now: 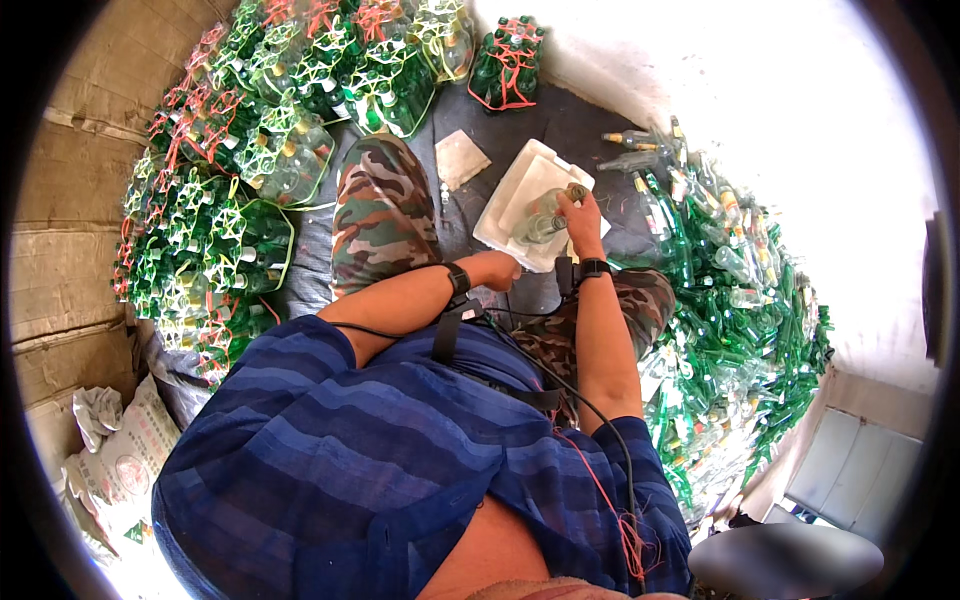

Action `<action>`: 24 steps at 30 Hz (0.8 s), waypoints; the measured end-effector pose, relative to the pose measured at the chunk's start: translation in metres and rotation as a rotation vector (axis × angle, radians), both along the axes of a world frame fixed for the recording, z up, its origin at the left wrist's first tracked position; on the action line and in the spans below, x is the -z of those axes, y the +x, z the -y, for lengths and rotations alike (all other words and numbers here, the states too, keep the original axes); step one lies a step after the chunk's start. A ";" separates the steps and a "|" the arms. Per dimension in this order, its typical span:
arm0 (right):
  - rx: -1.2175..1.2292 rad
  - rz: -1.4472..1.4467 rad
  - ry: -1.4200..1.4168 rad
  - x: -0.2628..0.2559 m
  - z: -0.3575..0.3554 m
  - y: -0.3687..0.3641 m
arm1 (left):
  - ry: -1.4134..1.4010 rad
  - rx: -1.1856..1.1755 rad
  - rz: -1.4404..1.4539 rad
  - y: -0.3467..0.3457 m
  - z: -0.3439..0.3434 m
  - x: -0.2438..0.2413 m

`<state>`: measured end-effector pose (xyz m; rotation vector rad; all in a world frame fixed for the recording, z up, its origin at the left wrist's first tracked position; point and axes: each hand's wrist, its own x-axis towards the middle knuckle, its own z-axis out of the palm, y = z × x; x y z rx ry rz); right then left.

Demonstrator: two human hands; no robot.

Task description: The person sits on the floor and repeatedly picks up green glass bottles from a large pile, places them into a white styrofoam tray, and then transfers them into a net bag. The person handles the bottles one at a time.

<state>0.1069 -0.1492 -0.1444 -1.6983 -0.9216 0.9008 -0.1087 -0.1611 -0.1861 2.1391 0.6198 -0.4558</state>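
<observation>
My right hand (581, 214) grips a clear glass bottle (546, 206) near its neck, above a white polystyrene foam tray (499, 214). The mouth of a second clear bottle (553, 223) shows just beside it, lower in the tray. My left hand (501, 271) is by the tray's near left edge, fingers curled; whether it holds anything is hidden. Both wrists wear black bands with cables. Several pink strings (600, 487) hang over my right side.
Bundles of green and clear bottles (390, 90) tied with cord stand at the left and far side. A large heap of loose bottles (720, 322) lies at the right, by a white wall. A flat pale square piece (461, 159) lies beyond my knees. Sacks (127, 457) lie lower left.
</observation>
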 end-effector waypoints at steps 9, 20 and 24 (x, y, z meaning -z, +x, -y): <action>-0.031 0.121 0.001 -0.005 0.001 0.003 | 0.045 -0.034 0.099 -0.006 0.002 0.015; -0.012 0.103 0.051 -0.004 0.009 0.002 | 0.058 -0.042 0.133 -0.011 0.001 0.027; 0.028 -0.007 0.013 -0.016 0.017 0.000 | 0.064 0.022 -0.002 -0.006 -0.002 0.018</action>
